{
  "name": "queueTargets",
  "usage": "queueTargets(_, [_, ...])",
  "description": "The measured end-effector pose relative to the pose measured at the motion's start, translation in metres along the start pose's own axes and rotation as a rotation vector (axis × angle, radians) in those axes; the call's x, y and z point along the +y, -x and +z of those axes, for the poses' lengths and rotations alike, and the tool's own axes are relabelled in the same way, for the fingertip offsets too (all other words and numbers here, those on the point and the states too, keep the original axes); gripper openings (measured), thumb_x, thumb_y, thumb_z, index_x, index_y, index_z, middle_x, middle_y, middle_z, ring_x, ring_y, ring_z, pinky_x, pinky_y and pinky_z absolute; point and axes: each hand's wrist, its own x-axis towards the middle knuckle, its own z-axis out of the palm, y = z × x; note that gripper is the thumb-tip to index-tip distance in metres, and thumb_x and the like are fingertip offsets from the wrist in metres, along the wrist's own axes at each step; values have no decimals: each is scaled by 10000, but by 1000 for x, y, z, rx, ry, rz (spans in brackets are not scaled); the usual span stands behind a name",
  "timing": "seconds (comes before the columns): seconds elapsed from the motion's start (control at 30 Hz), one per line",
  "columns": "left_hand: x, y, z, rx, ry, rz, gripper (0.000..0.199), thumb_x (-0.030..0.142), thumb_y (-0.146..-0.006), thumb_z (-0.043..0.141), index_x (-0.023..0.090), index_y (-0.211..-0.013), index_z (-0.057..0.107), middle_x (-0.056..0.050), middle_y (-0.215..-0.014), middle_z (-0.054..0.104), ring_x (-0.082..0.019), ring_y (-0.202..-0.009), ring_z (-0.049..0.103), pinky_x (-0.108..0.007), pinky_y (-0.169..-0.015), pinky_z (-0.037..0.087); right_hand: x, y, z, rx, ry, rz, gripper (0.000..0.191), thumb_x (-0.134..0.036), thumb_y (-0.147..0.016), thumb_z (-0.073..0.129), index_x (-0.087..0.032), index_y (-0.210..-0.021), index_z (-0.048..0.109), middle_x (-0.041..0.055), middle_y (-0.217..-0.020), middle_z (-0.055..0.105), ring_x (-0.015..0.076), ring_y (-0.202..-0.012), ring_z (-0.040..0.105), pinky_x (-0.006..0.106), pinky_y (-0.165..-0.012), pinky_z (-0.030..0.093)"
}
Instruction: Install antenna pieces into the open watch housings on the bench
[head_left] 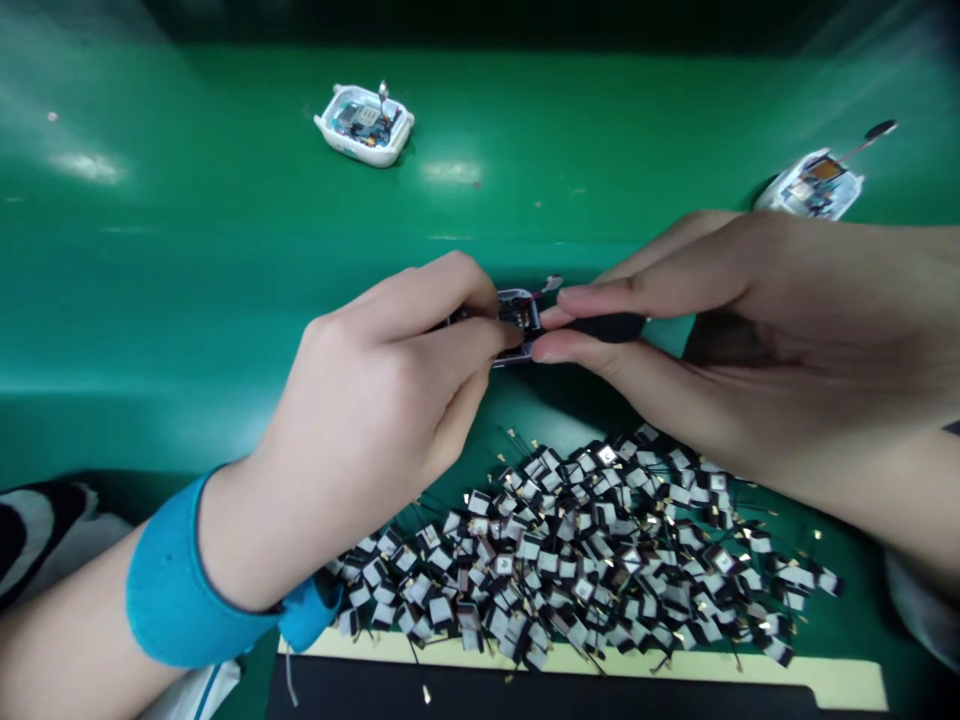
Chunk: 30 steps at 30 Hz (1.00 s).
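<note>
Between my two hands is a small open watch case (pixel 529 308) with electronic parts inside and a little round part on a thin lead sticking up at its far right corner. My left hand (pixel 397 370), with a blue wrist band (pixel 191 575), is closed around the left side of the case, its fingertips pressing on the inside. On the right side, the fingers and thumb of my right hand (pixel 720 310) pinch the edge of the case. Much of the case is hidden by my fingers.
A large heap of small black-and-white modules with thin cables (pixel 555 560) lies close in front of me, beside a black and pale-yellow board (pixel 844 682). Two white open watch cases (pixel 365 125) stand farther back on the green work surface (pixel 187 230), one left, one right.
</note>
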Motion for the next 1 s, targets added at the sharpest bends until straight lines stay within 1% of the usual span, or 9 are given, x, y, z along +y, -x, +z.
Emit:
queueTargets(0.17, [0, -1, 0, -69, 2, -10, 158, 155, -798, 445, 167, -746, 593, 5, -844, 568, -131, -781, 582, -213, -601, 470, 1, 1, 4, 9, -12, 49, 288, -440, -800, 447, -208, -738, 606, -60, -692, 615, 27, -607, 537, 182, -539, 386])
queueTargets(0.3, [-1, -1, 0, -86, 4, -17, 209, 179, -818, 411, 140, -704, 582, -3, -827, 550, -137, -766, 575, -277, -641, 491, -2, 0, 5, 27, -12, 87, 293, -459, -758, 518, -191, -660, 583, -36, -587, 548, 52, -549, 490, 209, -493, 356])
queueTargets(0.37, [-1, -1, -1, -67, 12, -14, 191, 187, -817, 427, 151, -706, 579, 0, -806, 544, -136, -744, 575, -273, -631, 492, -4, 0, 6, 58, -92, 101, 243, -417, -721, 591, -178, -682, 578, -34, -588, 520, 60, -545, 484, 204, -479, 365])
queueTargets(0.47, [-1, -1, -2, -28, 34, 11, 127, 163, -794, 477, 162, -748, 595, -12, -784, 548, -141, -729, 572, -246, -582, 466, -3, 1, 8, 182, -275, 28, 203, -330, -690, 652, -164, -684, 536, -36, -614, 503, 73, -587, 519, 185, -459, 394])
queueTargets(0.53, [0, -1, -3, -19, 53, 28, 130, 152, -796, 476, 153, -768, 603, -24, -773, 547, -138, -716, 567, -242, -571, 447, -1, 1, 9, 222, -350, -19, 209, -306, -699, 647, -168, -651, 497, -43, -595, 482, 79, -593, 537, 181, -458, 418])
queueTargets(0.77, [-5, -7, 5, -15, 136, 30, 126, 178, -806, 472, 183, -801, 598, 1, -759, 527, -112, -762, 556, -215, -638, 454, 3, -1, 11, 206, -264, 22, 246, -354, -741, 589, -176, -623, 467, -47, -595, 482, 77, -600, 536, 180, -468, 437])
queueTargets(0.87, [-10, -10, 11, -39, 193, 58, 151, 176, -817, 453, 174, -825, 604, -16, -790, 533, -121, -781, 553, -228, -657, 458, 4, -1, 13, 213, -315, 91, 244, -348, -725, 605, -174, -623, 467, -48, -605, 500, 82, -618, 550, 184, -493, 452])
queueTargets(0.93, [-12, -12, 13, -65, 225, 69, 164, 178, -818, 453, 161, -868, 608, -34, -826, 540, -128, -785, 549, -240, -677, 461, 9, 1, 12, 274, -386, 153, 216, -302, -714, 621, -171, -635, 468, -47, -636, 529, 81, -630, 557, 189, -520, 459])
queueTargets(1.0, [-11, -14, 14, -91, 216, 66, 181, 199, -813, 464, 152, -911, 608, -51, -854, 542, -142, -784, 539, -261, -687, 461, 20, 3, 8, 414, -435, 203, 157, -250, -744, 591, -171, -669, 478, -36, -684, 552, 69, -617, 548, 188, -529, 448])
